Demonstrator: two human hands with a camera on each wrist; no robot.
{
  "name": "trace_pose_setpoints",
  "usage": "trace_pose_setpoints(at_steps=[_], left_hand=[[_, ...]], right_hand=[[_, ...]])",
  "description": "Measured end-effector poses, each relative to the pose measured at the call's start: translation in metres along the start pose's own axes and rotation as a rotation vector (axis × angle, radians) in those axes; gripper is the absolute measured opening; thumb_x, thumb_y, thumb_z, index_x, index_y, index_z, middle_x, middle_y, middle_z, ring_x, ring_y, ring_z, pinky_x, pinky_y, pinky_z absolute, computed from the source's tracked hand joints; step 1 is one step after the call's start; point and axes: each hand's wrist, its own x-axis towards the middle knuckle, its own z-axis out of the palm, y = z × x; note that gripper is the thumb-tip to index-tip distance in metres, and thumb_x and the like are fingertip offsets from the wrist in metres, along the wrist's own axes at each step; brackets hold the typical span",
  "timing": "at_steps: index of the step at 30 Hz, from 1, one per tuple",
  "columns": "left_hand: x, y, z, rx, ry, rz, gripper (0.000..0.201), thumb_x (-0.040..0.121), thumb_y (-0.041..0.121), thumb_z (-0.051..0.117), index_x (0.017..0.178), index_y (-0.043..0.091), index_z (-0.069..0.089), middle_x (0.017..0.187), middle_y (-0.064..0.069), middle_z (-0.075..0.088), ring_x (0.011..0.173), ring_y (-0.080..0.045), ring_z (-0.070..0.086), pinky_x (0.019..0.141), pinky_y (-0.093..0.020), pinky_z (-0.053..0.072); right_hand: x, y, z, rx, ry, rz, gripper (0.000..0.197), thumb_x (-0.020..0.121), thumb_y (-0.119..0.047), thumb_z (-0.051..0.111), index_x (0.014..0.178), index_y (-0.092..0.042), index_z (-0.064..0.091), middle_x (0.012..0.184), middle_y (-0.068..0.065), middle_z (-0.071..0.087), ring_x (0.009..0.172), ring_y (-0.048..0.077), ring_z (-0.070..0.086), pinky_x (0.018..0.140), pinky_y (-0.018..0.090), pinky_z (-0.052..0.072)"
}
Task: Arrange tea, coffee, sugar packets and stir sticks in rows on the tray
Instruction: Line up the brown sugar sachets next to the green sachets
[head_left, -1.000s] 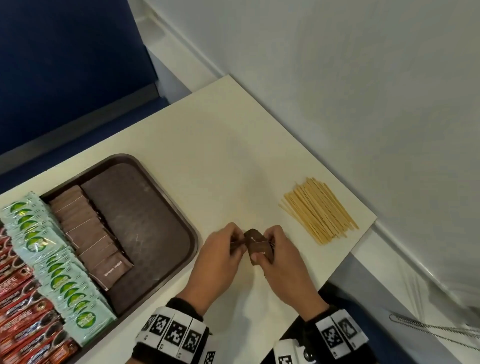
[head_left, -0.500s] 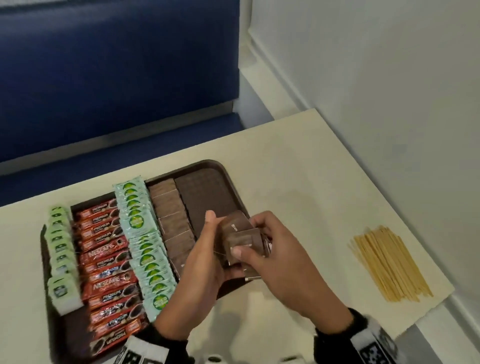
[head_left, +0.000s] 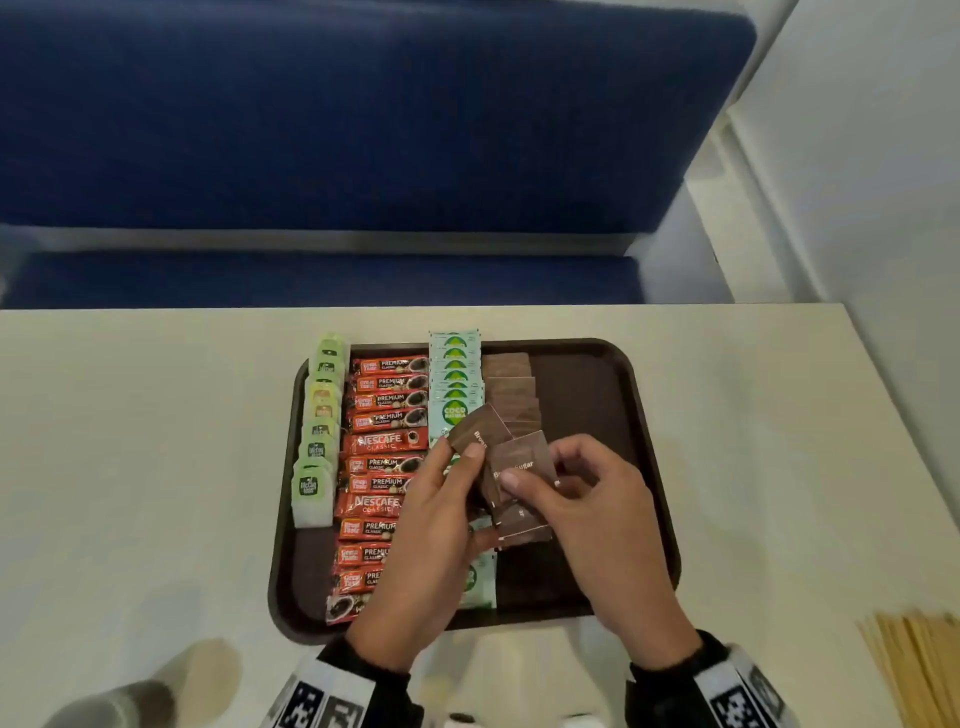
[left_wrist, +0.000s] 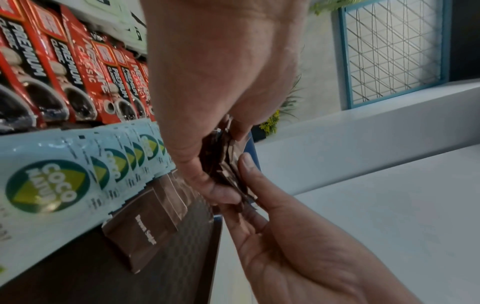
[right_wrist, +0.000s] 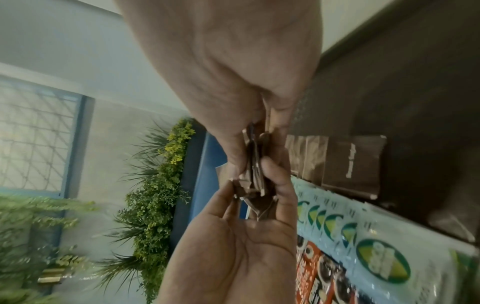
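A dark brown tray (head_left: 639, 415) holds rows: green tea bags (head_left: 317, 447), red coffee sachets (head_left: 387, 421), pale coco sugar packets (head_left: 455, 374) and brown sugar packets (head_left: 511, 387). Both hands hover over the tray's middle. My left hand (head_left: 441, 499) pinches one brown sugar packet (head_left: 475, 431), tilted upward. My right hand (head_left: 582, 493) grips a fanned stack of brown sugar packets (head_left: 519, 467). In the wrist views the stack (left_wrist: 228, 164) (right_wrist: 253, 170) sits between the fingers of both hands. Wooden stir sticks (head_left: 914, 665) lie on the table at the lower right.
The tray's right strip (head_left: 587, 395) is bare textured surface. The cream table (head_left: 156, 441) ends at a blue bench (head_left: 337, 130) behind and a white wall (head_left: 883, 182) on the right. A blurred grey object (head_left: 119, 701) shows at the lower left.
Both hands carried the brown sugar packets from the bare table near the stir sticks to above the tray. The stack has fanned apart, with one packet now pulled out by the left hand.
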Motion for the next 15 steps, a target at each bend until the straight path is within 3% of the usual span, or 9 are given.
trace_pose_setpoints(at_steps=[2,6,9,11,15], left_hand=[[-0.002,0.0,-0.005,0.006,0.009,0.019,0.029,0.112,0.021,0.052,0.133,0.03,0.07,0.122,-0.004,0.081,0.109,-0.023,0.079,0.076,-0.042,0.067],[-0.005,-0.003,-0.01,0.072,0.014,0.075,0.032,0.106,0.014,0.064,0.133,0.03,0.07,0.123,-0.004,0.081,0.114,-0.026,0.078,0.096,-0.054,0.064],[-0.003,-0.003,-0.015,0.107,0.065,0.142,0.035,0.101,0.009,0.07,0.13,0.029,0.072,0.12,-0.003,0.082,0.113,-0.024,0.078,0.102,-0.057,0.06],[-0.001,-0.002,-0.018,0.14,0.084,0.181,0.037,0.099,0.009,0.073,0.129,0.03,0.072,0.12,-0.002,0.082,0.113,-0.023,0.078,0.103,-0.056,0.06],[0.003,0.005,-0.021,0.195,0.077,0.225,0.036,0.097,0.01,0.077,0.128,0.028,0.073,0.119,-0.003,0.082,0.112,-0.026,0.079,0.103,-0.055,0.06]], right_hand=[[0.002,-0.001,0.005,0.067,0.007,0.018,0.016,0.085,-0.03,0.088,0.096,-0.024,0.078,0.09,-0.008,0.081,0.083,0.013,0.079,0.078,0.043,0.067],[0.006,-0.003,0.011,0.101,0.015,0.061,0.012,0.087,-0.031,0.086,0.096,-0.026,0.08,0.089,-0.007,0.081,0.085,0.015,0.079,0.082,0.047,0.067],[0.01,-0.004,0.011,0.177,-0.065,0.126,0.011,0.089,-0.025,0.085,0.099,-0.022,0.081,0.094,-0.002,0.082,0.089,0.019,0.08,0.087,0.047,0.066],[0.013,-0.005,0.008,0.228,-0.123,0.153,0.014,0.09,-0.022,0.084,0.103,-0.017,0.081,0.098,0.001,0.083,0.093,0.02,0.08,0.087,0.042,0.065],[0.02,-0.007,-0.005,0.201,-0.245,0.17,0.018,0.096,-0.027,0.077,0.111,-0.017,0.078,0.101,0.001,0.082,0.09,0.011,0.078,0.074,0.021,0.06]])
